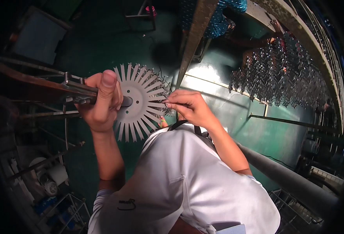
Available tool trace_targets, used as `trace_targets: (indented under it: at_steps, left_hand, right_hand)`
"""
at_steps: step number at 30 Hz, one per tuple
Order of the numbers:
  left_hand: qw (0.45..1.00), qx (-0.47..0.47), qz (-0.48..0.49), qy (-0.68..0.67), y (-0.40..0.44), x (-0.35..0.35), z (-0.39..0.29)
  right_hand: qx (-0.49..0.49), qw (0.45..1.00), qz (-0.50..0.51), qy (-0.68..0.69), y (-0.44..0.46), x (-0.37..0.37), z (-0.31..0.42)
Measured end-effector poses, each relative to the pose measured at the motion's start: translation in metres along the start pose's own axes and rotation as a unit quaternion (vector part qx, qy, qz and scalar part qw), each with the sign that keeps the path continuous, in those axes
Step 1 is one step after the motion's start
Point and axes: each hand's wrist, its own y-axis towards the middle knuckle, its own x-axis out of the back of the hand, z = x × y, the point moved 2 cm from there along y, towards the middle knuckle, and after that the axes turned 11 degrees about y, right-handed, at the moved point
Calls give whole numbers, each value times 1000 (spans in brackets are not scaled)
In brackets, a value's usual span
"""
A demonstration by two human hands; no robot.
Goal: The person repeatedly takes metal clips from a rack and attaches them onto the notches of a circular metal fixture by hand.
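A grey metal disc [137, 113] with slotted, fork-tipped blades all round its edge stands in front of me, small holes about its centre. A short shaft [127, 102] sticks out of its middle towards my left hand [102, 101]. That hand is closed round the shaft, thumb raised, beside the end of a brown metal arm [43, 86] with springs and bolts. My right hand [191, 107] pinches at the tips of the right-hand blades; whatever lies between its fingertips is too small to make out. Behind the disc, thin shiny metal pieces [164, 87] show in part.
At the right, many dark metal pieces [281, 74] hang in rows from a frame [328, 43]. A person in a blue dotted garment [214, 17] is beyond, a hand near those pieces. A thick pipe [289, 175] runs at lower right; a motor [55, 175] sits at lower left.
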Motion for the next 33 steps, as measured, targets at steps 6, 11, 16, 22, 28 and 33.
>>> trace_targets:
  at_steps: [6, 11, 16, 22, 28, 33]
  left_hand:
    - [1000, -4, 29, 12, 1, 1, 0]
    - [1000, -11, 26, 13, 2, 0, 0]
    - [999, 23, -19, -24, 0, 1, 1]
    - [998, 23, -44, -47, -6, 0, 3]
    - [998, 23, -45, -33, -5, 3, 9]
    - [997, 29, -73, -20, -4, -1, 8]
  right_hand:
    - [24, 999, -9, -38, -3, 1, -1]
    - [45, 994, -55, -79, -5, -3, 1]
    - [72, 990, -62, -102, -9, 5, 4]
    - [153, 867, -408, -242, 3, 120, 65]
    - [381, 583, -595, -401, 21, 253, 123]
    - [411, 529, -643, -372, 50, 323, 137]
